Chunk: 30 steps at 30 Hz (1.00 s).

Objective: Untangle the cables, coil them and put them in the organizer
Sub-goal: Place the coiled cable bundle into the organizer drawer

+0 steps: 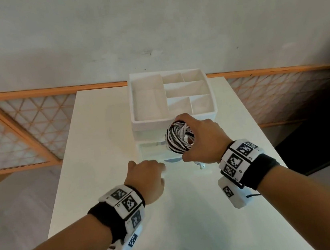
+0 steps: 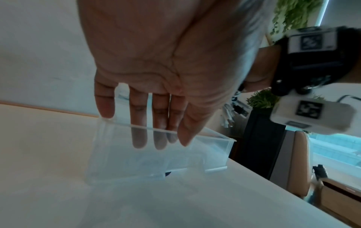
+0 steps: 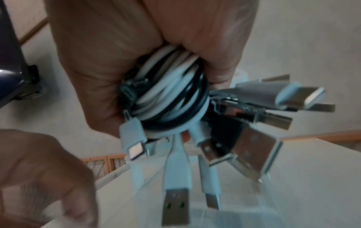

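The bundle of cables (image 1: 179, 138) is a thick coil of black and white strands, held in the air just in front of the organizer (image 1: 169, 95) and above its pulled-out clear drawer (image 1: 155, 155). The right hand (image 1: 200, 139) has its grip clenched around the coil, fingers over the top and thumb below. In the right wrist view the coil (image 3: 170, 98) sits tight in the palm, and a spray of plugs (image 3: 176, 199) hangs out of it toward the drawer: several flat metal ones on white leads and a few on dark leads.

The left hand (image 1: 148, 179) is at the near left corner of the drawer. In the left wrist view its fingers (image 2: 139, 120) are straight and spread, reaching down over the clear front wall (image 2: 148, 162), some fingertips showing through the plastic inside the rim. The thumb (image 2: 190, 129) lies over the edge too. This grip is released, touching the drawer but not curled round it.

The organizer is a white box with an open top, split into one long compartment on the left and five smaller ones on the right. It stands at the far end of the white table (image 1: 102, 133). A small metal plug (image 1: 202, 165) lies on the table just beside the right wrist. Both wrists wear black bands carrying white blocks with black square markers (image 1: 128, 202).
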{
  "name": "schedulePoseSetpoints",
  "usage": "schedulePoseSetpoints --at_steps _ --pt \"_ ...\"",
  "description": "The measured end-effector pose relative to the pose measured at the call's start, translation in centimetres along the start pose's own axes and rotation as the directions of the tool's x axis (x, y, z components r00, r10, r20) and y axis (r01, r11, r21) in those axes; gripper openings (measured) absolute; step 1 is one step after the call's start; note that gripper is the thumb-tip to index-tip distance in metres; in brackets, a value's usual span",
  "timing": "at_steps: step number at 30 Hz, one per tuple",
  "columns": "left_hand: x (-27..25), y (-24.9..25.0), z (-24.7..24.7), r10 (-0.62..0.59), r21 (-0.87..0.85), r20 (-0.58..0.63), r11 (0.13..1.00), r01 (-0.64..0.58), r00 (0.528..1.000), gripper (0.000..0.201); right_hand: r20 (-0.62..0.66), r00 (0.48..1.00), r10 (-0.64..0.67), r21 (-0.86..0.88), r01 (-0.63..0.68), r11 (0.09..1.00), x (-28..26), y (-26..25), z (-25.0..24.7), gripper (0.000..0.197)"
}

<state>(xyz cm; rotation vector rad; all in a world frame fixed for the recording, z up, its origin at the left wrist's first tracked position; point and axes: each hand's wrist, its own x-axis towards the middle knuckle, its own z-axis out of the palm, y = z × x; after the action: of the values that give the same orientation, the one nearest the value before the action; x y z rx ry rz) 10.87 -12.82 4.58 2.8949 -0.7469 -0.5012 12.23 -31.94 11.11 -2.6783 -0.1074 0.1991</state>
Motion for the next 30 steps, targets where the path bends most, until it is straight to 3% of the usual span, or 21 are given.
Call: schedulePoseSetpoints --at_steps 6,8,10,12,17,19,21,24,30 --pt "-1.8 -0.4 -0.1 0.004 -0.086 0.088 0.996 0.004 0.996 0.036 0.222 0.972 -0.069 -0.291 0.134 0.947 2.1 -1.6 1.4 0.092" --pt "-1.8 -0.5 -0.9 -0.013 -0.156 -0.048 0.988 0.006 0.999 0.027 0.281 0.957 -0.071 -0.356 0.173 0.918 2.6 -1.9 2.3 0.09" --pt "-1.4 -0.7 -1.5 -0.076 -0.338 -0.298 0.941 -0.031 0.951 0.018 0.342 0.938 -0.051 -0.395 0.193 0.898 3.1 -2.0 3.1 0.086" --pt "-0.6 -0.7 -1.5 -0.089 -0.477 -0.404 0.87 -0.127 0.91 0.03 0.398 0.917 -0.018 -0.42 0.2 0.885 3.6 -2.3 3.6 0.079" --pt "1.7 -0.1 -0.1 -0.01 -0.584 -0.284 0.795 -0.164 0.959 0.057 0.461 0.884 0.07 -0.375 0.122 0.919 3.9 -2.0 4.9 0.043" --pt "2.3 0.1 0.3 -0.017 -0.579 -0.279 0.801 -0.154 0.96 0.06 0.451 0.89 0.062 -0.28 0.076 0.957 3.9 -1.4 5.1 0.047" --pt "2.6 0.1 0.8 -0.021 -0.565 -0.23 0.817 -0.116 0.973 0.06 0.427 0.903 0.044 -0.194 0.044 0.98 3.8 -0.7 4.7 0.068" --pt "2.7 0.0 1.9 -0.009 -0.443 -0.16 0.894 -0.064 0.987 0.046 0.425 0.903 0.071 -0.217 0.026 0.976 3.1 -0.4 3.8 0.1" --pt "3.1 0.4 1.2 -0.076 -0.271 -0.066 0.961 0.055 0.995 0.05 0.198 0.98 -0.016 -0.267 0.069 0.961 -0.8 0.1 3.3 0.079"
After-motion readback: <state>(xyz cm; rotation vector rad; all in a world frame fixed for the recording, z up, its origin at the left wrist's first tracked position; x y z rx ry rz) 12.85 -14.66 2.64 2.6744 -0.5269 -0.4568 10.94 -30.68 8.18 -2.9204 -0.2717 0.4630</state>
